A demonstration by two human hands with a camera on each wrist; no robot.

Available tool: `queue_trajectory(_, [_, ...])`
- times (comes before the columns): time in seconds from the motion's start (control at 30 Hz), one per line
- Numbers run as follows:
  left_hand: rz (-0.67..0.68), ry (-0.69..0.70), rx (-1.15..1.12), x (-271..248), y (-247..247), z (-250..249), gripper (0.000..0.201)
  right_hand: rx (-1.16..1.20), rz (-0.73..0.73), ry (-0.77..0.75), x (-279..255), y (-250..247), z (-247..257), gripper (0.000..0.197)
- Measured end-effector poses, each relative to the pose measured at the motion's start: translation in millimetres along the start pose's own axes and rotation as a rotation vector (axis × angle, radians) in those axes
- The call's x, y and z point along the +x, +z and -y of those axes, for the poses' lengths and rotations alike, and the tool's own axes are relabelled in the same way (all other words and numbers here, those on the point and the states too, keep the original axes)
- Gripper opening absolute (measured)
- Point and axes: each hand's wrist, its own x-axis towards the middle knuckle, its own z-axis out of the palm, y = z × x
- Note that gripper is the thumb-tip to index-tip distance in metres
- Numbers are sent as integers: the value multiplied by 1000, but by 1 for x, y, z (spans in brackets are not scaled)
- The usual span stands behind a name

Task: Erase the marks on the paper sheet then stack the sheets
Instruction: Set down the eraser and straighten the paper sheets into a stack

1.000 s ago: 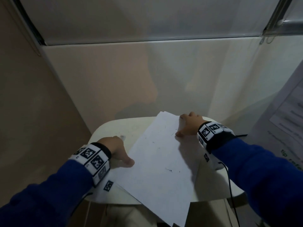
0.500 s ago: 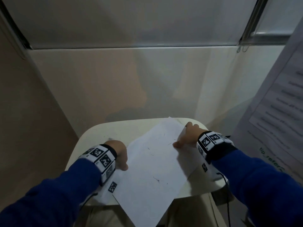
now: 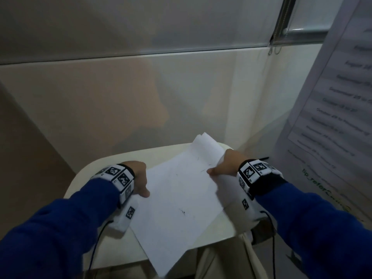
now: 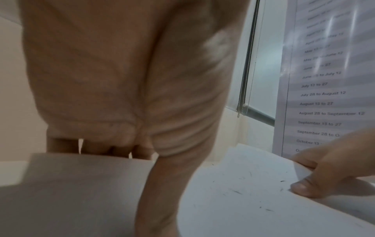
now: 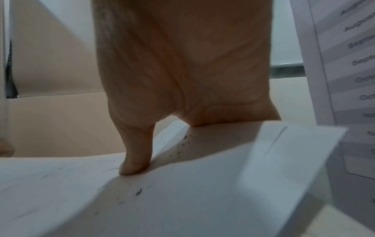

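White paper sheets (image 3: 181,198) with small dark specks lie slanted across a small cream table (image 3: 104,164), the near corner hanging over the front edge. A second sheet (image 3: 205,140) peeks out at the far corner. My left hand (image 3: 141,184) grips the sheets' left edge, thumb on top (image 4: 162,184), fingers (image 4: 121,147) behind the paper. My right hand (image 3: 221,168) pinches the right edge with its thumb (image 5: 136,160) on top and fingers underneath. In the left wrist view the right hand (image 4: 324,173) curls the paper edge (image 4: 300,170) upward.
A printed schedule sheet (image 3: 332,107) hangs close on the right. The wall (image 3: 141,97) stands right behind the table, a window frame (image 3: 285,17) with a bead chain above. Something beige (image 3: 251,256) hangs below the table's right front.
My left hand has gone from resting beside the sheet to gripping its left edge. The sheets' near end has swung left, and the far right edge is now lifted and curled.
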Motion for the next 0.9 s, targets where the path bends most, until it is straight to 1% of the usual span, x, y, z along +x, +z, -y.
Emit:
queue_trajectory(0.07, [-77,6,-83,9,-5,-6,74,12,-6,33,0,-5,-10,90])
queue_trajectory(0.13, [-119,-4,-157,18,-10,-14,79,-13,0,95,-2,-9,-19,94])
queue_trajectory(0.23, [-200,0,-199,30,-15,-24,72,-61,42,145,-7,-12,-28,88])
queue_trajectory(0.3, [-293,9,-238,35,-12,-28,73,-63,59,141,-8,-11,-36,79])
queue_trajectory(0.33, [-351,27,-263,35,-9,-29,72,-49,59,131,-8,-9,-40,77])
queue_trajectory(0.4, [-477,102,-297,33,0,-32,69,19,42,134,-9,-5,-47,83])
queue_trajectory(0.43, [-524,156,-312,32,6,-33,68,56,26,141,-9,-2,-50,88])
queue_trajectory(0.47, [-539,208,-335,28,10,-34,67,81,5,140,-9,0,-53,90])
queue_trajectory(0.5, [-514,246,-354,24,15,-35,69,96,-9,145,-10,1,-55,91])
queue_trajectory(0.53, [-445,256,-351,19,19,-36,78,109,-16,146,-11,2,-57,90])
queue_trajectory(0.6, [-254,237,-298,12,25,-36,104,140,-21,146,-14,3,-60,91])
queue_trajectory(0.63, [-190,225,-277,9,27,-36,113,162,-18,144,-16,3,-62,93])
queue_trajectory(0.67, [-157,217,-270,7,29,-36,118,178,-13,146,-17,3,-63,95])
queue_trajectory(0.73, [-154,218,-277,5,30,-35,119,167,1,156,-21,3,-64,102])
queue_trajectory(0.8, [-169,219,-265,3,32,-36,117,53,-8,157,-24,2,-64,108])
queue_trajectory(0.87, [-181,218,-234,2,31,-35,115,-85,-103,110,-27,1,-62,113])
queue_trajectory(0.9, [-185,219,-216,2,29,-34,115,-111,-158,60,-29,0,-59,113])
